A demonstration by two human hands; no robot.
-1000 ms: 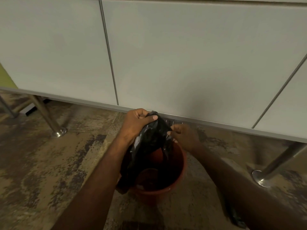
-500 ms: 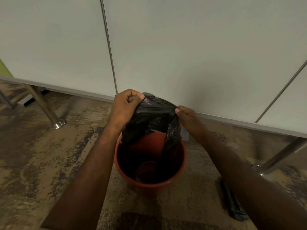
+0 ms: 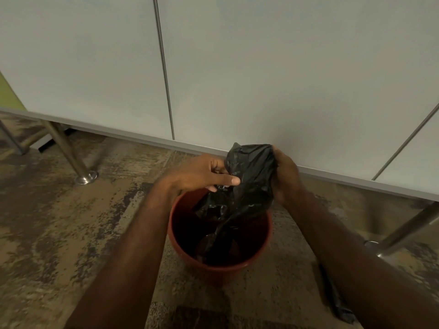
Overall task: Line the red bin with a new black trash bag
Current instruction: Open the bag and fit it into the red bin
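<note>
The red bin stands upright on the floor in front of me. A crumpled black trash bag hangs above its far rim, and its lower end trails down into the bin to the bottom. My right hand grips the bag's top right side. My left hand pinches the bag's left edge, index finger stretched out along the plastic. The bag is bunched, its mouth not spread over the rim.
A white cabinet front stands just behind the bin. Metal legs stand at the left and right. A dark flat object lies on the mottled floor under my right forearm.
Both hands and the bag have shifted to the right above the bin. The bag, held wide between the hands before, is now bunched together, and more of it hangs down inside the bin.
</note>
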